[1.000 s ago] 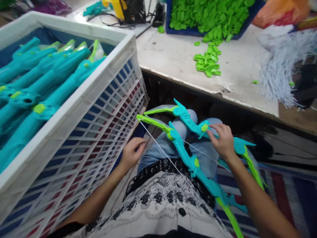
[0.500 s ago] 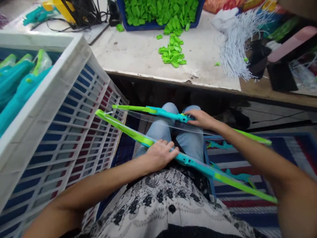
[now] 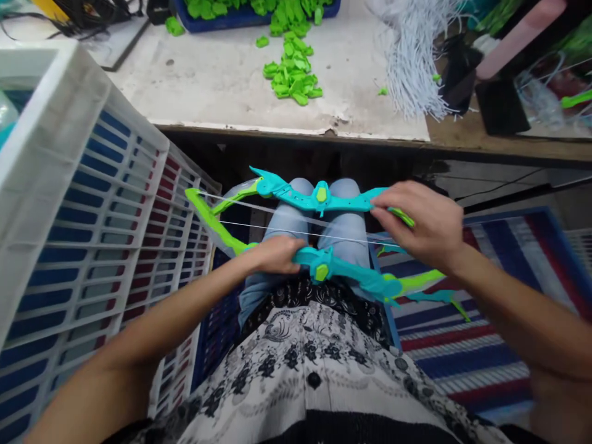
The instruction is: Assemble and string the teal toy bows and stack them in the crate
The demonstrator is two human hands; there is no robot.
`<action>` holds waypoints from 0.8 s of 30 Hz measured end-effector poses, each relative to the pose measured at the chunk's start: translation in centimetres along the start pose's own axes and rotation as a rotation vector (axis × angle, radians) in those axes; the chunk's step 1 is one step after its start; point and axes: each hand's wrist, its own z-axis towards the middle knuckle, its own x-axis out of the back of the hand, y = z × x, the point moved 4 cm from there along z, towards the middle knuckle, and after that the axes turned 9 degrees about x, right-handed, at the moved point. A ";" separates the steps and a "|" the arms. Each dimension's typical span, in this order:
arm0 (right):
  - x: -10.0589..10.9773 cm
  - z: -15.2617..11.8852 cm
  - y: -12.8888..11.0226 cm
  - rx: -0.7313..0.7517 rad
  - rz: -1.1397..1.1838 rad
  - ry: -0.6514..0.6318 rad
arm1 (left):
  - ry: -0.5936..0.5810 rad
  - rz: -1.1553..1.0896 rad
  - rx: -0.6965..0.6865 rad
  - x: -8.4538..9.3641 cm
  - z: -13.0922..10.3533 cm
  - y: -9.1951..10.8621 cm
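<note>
Workbench (image 3: 222,80) ahead w/ green plastic bits (image 3: 292,74) + white string bundle (image 3: 411,61); white crate (image 3: 69,203) on my L. Two teal/green toy bows across my lap. L hand (image 3: 272,254) fingers wrapped shut round near bow (image 3: 342,274) grip. R hand (image 3: 423,225) pinching far bow (image 3: 319,198) at its R limb.

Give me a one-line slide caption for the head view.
Seated person's left hand grips the nearer teal-and-green plastic toy bow while the right hand holds the farther toy bow.
</note>
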 end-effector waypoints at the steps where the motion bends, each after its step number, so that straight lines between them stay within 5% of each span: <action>1: 0.4 -1.2 -1.0 0.024 -0.014 -0.049 | -0.063 -0.036 -0.008 0.4 0.9 -0.3; 4: -1.9 -6.6 -2.9 0.033 -0.086 -0.267 | -0.105 -0.081 0.010 0.5 2.5 -0.9; 7: -5.7 -12.7 -3.3 -0.097 -0.226 -0.457 | 0.205 -0.002 0.027 -0.1 0.7 -1.2; 10: -7.5 -17.3 -3.3 -0.229 -0.329 -0.485 | 0.571 0.121 0.049 -1.6 -3.5 -2.0; 14: -7.6 -19.7 -2.9 -0.193 -0.334 -0.464 | 0.679 0.224 0.086 -4.7 -6.6 -4.9; 18: -4.5 -18.0 -2.5 -0.105 -0.311 -0.398 | 0.683 0.211 0.000 -3.6 -7.0 -6.4; 24: 6.0 -12.1 -2.4 -0.023 -0.519 -0.267 | 0.963 0.240 -0.127 6.7 -11.0 -2.8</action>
